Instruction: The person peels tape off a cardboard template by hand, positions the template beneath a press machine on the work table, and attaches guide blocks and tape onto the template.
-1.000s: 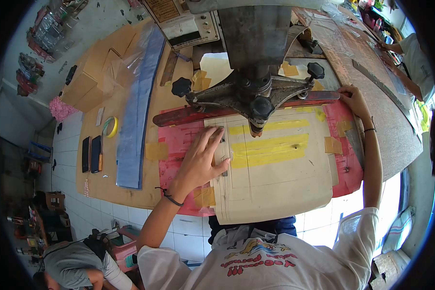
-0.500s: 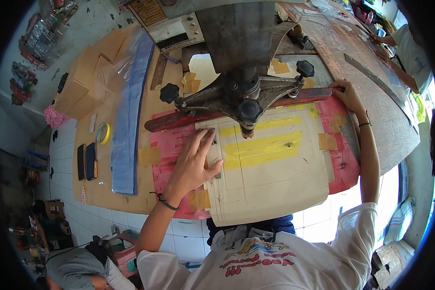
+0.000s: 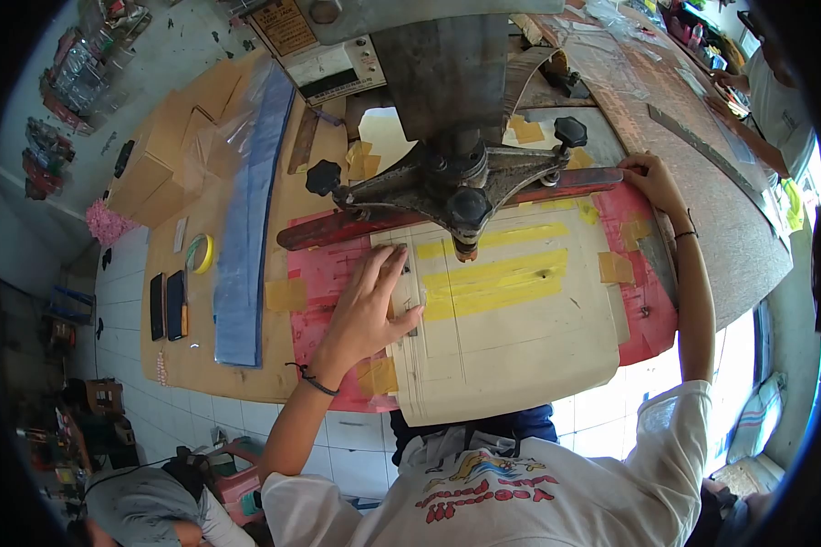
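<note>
My left hand [image 3: 372, 305] lies flat with its fingers stretched and thumb apart. It rests on the left edge of a cream card sheet [image 3: 520, 351], beside a thin dark strip at that edge. Yellow tape bands [image 3: 497, 284] and ruled lines mark the sheet, which lies over a red board [image 3: 643, 314]. My right hand [image 3: 652, 182] has its fingers bent around the right end of a long red bar [image 3: 333, 228]; that end is partly hidden. The bar sits under the dark metal press head [image 3: 465, 178], across the far part of the sheet.
A blue plastic-wrapped strip [image 3: 246, 264], a yellow tape roll [image 3: 199, 253], two dark phones [image 3: 175, 305] and a cardboard box [image 3: 160, 169] are on the left of the table. A metal ruler [image 3: 702, 150] lies right. Another person [image 3: 775, 100] works at upper right.
Both hands hold nearly the same places on the sheet and bar. The view has shifted slightly. A dark shape, seemingly a person, has come into the lower right corner.
</note>
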Demonstrator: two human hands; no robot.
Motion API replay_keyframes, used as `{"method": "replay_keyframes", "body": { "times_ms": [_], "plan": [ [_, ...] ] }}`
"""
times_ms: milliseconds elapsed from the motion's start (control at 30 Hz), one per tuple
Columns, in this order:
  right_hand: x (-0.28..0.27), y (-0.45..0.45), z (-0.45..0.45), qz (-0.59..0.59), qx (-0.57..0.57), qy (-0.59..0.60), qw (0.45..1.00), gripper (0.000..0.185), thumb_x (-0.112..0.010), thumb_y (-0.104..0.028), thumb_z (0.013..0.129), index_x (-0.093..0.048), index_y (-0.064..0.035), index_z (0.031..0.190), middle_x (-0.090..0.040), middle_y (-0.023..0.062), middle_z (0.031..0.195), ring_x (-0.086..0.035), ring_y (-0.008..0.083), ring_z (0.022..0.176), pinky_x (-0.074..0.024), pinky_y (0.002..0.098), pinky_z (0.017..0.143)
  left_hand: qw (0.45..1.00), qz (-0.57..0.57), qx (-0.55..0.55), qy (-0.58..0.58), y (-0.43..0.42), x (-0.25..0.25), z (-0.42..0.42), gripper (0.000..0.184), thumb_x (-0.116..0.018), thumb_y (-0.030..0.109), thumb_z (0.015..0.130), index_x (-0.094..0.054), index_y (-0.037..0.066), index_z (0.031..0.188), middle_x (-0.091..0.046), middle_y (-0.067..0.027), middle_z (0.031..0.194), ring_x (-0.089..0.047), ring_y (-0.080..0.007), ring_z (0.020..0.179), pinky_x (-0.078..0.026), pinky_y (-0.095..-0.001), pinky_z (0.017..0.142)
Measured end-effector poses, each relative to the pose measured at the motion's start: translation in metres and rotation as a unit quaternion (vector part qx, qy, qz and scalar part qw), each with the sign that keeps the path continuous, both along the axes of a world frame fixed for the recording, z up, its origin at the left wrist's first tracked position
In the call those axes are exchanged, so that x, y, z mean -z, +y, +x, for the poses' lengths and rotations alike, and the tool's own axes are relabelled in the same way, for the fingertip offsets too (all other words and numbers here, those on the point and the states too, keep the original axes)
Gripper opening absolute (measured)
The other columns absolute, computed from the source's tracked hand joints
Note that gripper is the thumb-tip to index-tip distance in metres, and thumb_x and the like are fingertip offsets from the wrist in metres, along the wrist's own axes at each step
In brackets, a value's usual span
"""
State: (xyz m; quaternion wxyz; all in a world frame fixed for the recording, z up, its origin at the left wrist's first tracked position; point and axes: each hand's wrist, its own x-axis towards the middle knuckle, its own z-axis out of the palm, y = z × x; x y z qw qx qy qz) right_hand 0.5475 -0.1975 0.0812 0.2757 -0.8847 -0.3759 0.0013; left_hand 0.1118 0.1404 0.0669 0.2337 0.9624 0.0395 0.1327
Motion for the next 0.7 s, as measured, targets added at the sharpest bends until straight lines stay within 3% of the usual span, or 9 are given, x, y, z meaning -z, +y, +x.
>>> {"method": "replay_keyframes", "body": {
  "times_ms": [333, 700],
  "plan": [
    [-0.0078, 0.0016, -0.0071, -0.014, 0.0, -0.016, 1.0, 0.023, -0.075, -0.028, 0.085, -0.076, -0.0073, 0.094, -0.069, 0.0074, 0.079, -0.06, 0.0167, 0.075, -0.049, 0.0335, 0.074, 1.0, 0.009, 0.0, 0.002, -0.0008, -0.0007, -0.0006, 0.078, -0.073, 0.035, 0.083, -0.042, -0.004, 0.143, -0.042, -0.022, 0.142, -0.043, -0.0397, 0.131, -0.039, -0.0461, 0.11],
    [-0.0034, -0.001, -0.0001, -0.02, -0.007, -0.003, 1.0, 0.023, -0.076, -0.027, 0.083, -0.075, -0.0079, 0.094, -0.068, 0.0093, 0.083, -0.063, 0.0213, 0.081, -0.05, 0.0354, 0.076, 1.0, 0.01, -0.001, 0.004, -0.0024, -0.001, -0.0008, 0.076, -0.073, 0.031, 0.083, -0.041, -0.003, 0.144, -0.041, -0.0217, 0.143, -0.042, -0.0396, 0.133, -0.037, -0.0462, 0.111]
  ]
}}
